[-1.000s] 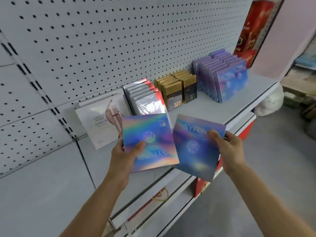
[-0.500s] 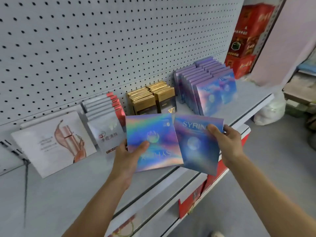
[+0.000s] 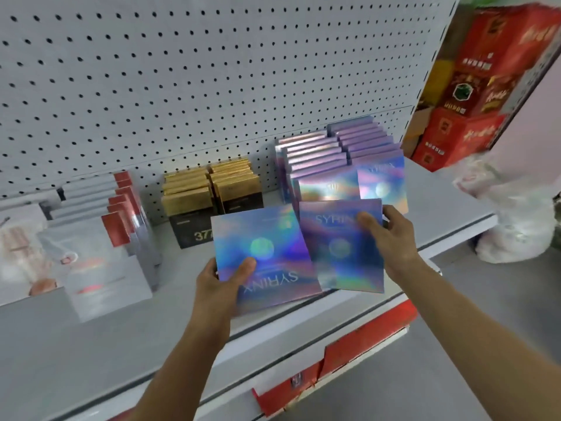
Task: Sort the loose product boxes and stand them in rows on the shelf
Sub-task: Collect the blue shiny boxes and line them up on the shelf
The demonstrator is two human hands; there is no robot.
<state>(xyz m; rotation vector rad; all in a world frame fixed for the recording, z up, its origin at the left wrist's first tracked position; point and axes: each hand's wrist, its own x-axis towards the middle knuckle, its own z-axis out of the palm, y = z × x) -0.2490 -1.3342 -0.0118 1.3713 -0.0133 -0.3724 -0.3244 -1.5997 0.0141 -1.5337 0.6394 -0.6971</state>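
Holographic blue, violet and rainbow sheen on two held boxes (image 3: 264, 253), pale disc at centre; same iridescence on the lilac rows (image 3: 340, 159); gold over black boxes (image 3: 212, 192); silver packs with red corners (image 3: 121, 214); grey dotted pegboard (image 3: 182, 71); red cartons (image 3: 473, 86)

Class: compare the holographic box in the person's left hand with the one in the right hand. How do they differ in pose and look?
The left hand's box shows SYRINX upside down; the right hand's box shows it upright. The left box overlaps the right box's edge. The left hand holds at the bottom corner, the right hand at the top. Both are square, holographic, with a central circle.
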